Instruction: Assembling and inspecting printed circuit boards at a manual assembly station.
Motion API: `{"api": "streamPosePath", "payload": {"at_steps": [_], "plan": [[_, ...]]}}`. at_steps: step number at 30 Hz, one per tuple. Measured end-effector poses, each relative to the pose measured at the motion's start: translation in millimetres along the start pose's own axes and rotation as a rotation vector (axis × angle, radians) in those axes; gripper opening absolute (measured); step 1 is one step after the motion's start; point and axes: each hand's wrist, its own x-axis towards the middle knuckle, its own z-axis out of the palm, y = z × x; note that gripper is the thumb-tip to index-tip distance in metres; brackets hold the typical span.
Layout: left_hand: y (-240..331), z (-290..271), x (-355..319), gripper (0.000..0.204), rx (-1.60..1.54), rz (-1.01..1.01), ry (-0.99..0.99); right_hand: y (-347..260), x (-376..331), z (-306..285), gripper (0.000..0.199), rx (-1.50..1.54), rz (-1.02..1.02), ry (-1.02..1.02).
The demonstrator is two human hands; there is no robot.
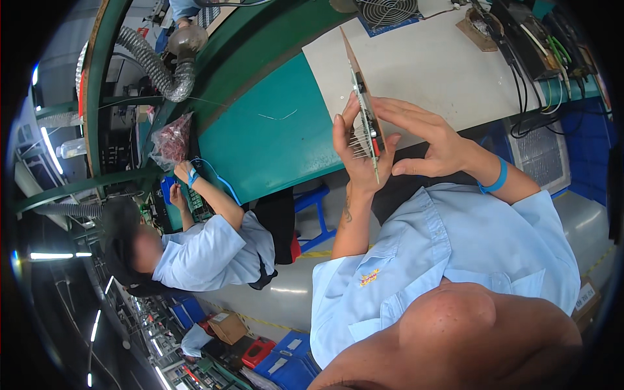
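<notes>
Circuit board (370, 122) clamped in left hand (369, 170); right hand (434, 140) spread alongside — white sheet (442, 75) on green bench (266, 133), co-worker (208, 257) leftward.

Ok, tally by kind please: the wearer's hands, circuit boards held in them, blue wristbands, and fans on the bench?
Left hand and right hand: 2
Circuit board: 1
Blue wristbands, wearer's and co-worker's: 2
Fan: 1
Total: 6
</notes>
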Motion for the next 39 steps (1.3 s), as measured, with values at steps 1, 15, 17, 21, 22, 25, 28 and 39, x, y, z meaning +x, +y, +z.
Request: {"api": "streamPosePath", "payload": {"at_steps": [1, 15, 17, 21, 22, 25, 28, 39], "plan": [[1, 0, -2, 0.097, -0.004, -0.044, 0.006, 0, 0, 0, 0.079, -0.018, -0.01, -0.001], [-2, 6, 7, 0.101, 0.08, -0.016, -0.09, -3, -10, -5, 0.079, -0.006, 0.09, -0.014], [-1, 5, 13, 0.102, 0.147, 0.069, -0.176, -3, -12, -7, 0.078, -0.006, 0.164, -0.017], [3, 4, 17, 0.095, 0.019, 0.04, -0.212, 1, -13, -11, 0.064, 0.0, 0.164, -0.004], [3, 5, 17, 0.093, -0.023, 0.033, -0.226, 1, -14, -11, 0.06, 0.002, 0.162, 0.002], [3, 8, 14, 0.086, -0.067, 0.016, -0.222, -2, -11, -11, 0.061, -0.032, 0.18, 0.027], [2, 8, 11, 0.079, -0.107, 0.0, -0.219, -3, -9, -9, 0.063, -0.063, 0.196, 0.053], [-1, 8, 4, 0.07, -0.114, -0.058, -0.156, -2, -6, -1, 0.053, -0.161, 0.092, 0.101]]}}
